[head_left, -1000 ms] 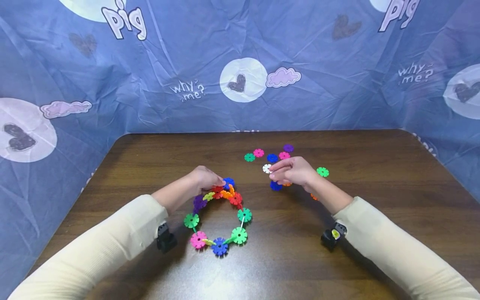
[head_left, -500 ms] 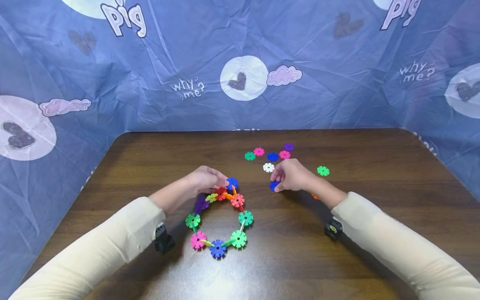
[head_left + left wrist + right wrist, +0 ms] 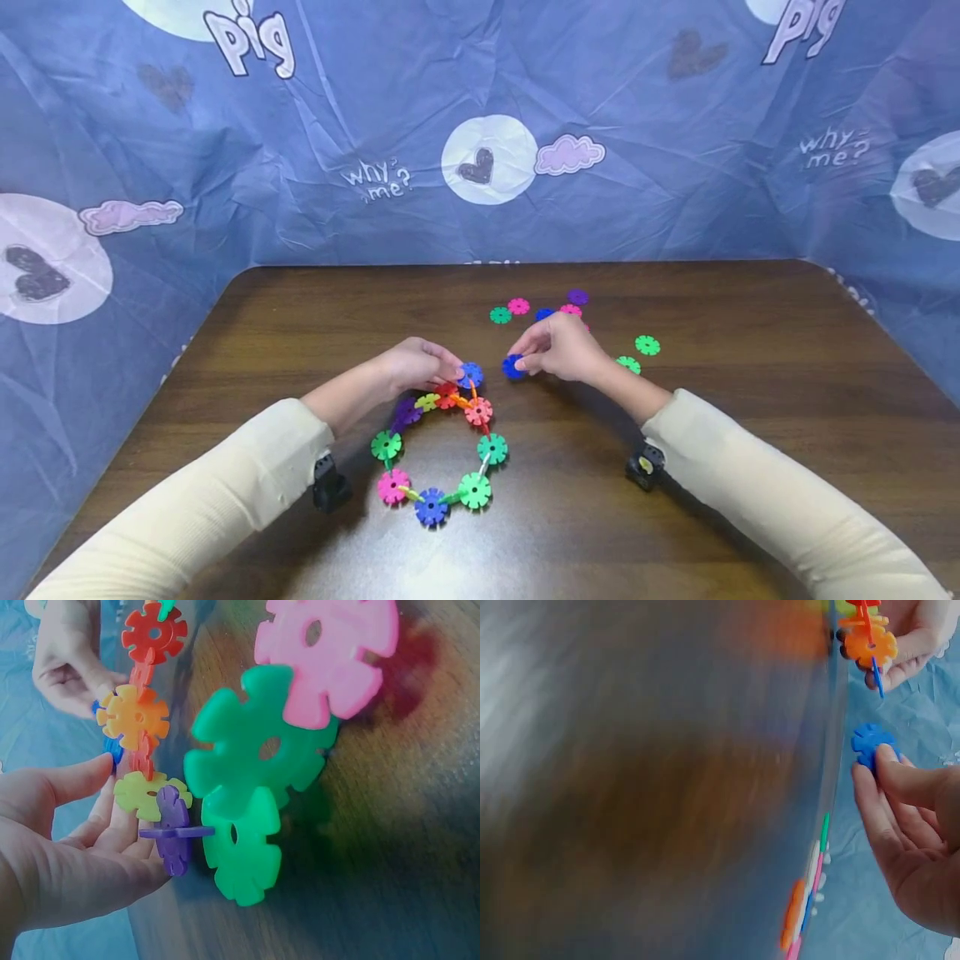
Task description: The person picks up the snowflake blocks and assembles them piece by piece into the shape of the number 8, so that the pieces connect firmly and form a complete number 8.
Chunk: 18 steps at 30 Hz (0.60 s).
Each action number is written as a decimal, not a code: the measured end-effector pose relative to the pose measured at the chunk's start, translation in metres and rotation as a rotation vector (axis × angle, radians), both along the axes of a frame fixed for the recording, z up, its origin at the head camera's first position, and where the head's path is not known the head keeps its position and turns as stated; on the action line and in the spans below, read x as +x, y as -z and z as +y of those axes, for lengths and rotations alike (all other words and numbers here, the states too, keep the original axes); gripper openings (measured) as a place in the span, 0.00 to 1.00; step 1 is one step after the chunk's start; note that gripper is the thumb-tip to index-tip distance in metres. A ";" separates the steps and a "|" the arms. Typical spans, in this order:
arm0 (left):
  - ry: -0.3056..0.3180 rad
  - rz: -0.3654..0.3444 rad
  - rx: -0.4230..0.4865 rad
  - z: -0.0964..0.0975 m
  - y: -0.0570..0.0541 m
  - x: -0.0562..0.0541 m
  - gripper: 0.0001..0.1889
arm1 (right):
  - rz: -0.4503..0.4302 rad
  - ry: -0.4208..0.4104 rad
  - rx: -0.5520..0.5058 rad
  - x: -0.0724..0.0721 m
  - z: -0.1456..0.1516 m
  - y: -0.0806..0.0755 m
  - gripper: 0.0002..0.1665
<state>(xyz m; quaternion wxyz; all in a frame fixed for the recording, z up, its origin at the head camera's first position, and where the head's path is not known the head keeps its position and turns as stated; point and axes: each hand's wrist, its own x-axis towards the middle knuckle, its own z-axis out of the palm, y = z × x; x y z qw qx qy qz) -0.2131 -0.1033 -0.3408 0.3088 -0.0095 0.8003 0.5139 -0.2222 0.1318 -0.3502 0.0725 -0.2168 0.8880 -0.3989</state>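
A ring of notched plastic snowflake discs (image 3: 492,450) in several colours lies on the wooden table, its pieces slotted into one another. At the ring's far side my left hand (image 3: 416,365) pinches a blue disc (image 3: 471,375) that is joined to an orange one (image 3: 136,718). Just to the right, my right hand (image 3: 562,348) holds a loose blue disc (image 3: 513,367) between thumb and fingers, a small gap away from the joined blue disc. In the right wrist view this loose disc (image 3: 872,745) shows its notched edge past the fingertips.
Loose discs lie behind and right of my right hand: a teal one (image 3: 500,315), a pink one (image 3: 518,307), a purple one (image 3: 577,297), a green one (image 3: 647,345) and others partly hidden by the hand. A blue printed cloth (image 3: 337,217) hangs behind the table.
My right hand came down on the loose blue disc, took hold of it and carried it left towards the ring. The left hand shifted slightly right with its blue disc, and the ring moved a little.
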 end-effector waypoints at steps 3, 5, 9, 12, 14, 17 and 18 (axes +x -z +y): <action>0.007 -0.008 0.003 0.001 0.001 -0.001 0.14 | -0.008 0.019 -0.057 0.000 -0.008 0.001 0.05; 0.010 -0.016 -0.008 0.002 0.000 -0.001 0.14 | -0.020 0.026 -0.095 -0.001 -0.012 0.001 0.04; 0.021 -0.024 -0.041 0.003 -0.001 -0.001 0.14 | -0.028 0.038 -0.126 -0.002 -0.018 0.002 0.04; 0.023 -0.020 -0.052 0.004 -0.002 -0.001 0.15 | -0.016 0.043 -0.118 -0.001 -0.020 0.001 0.04; 0.021 -0.020 -0.053 0.005 -0.001 -0.001 0.15 | -0.003 0.040 -0.113 0.000 -0.021 0.001 0.05; 0.022 -0.017 -0.052 0.005 -0.001 -0.002 0.15 | 0.028 0.044 -0.096 0.001 -0.023 0.001 0.04; 0.021 -0.017 -0.050 0.005 -0.001 -0.002 0.15 | 0.051 0.039 -0.087 0.002 -0.023 0.001 0.04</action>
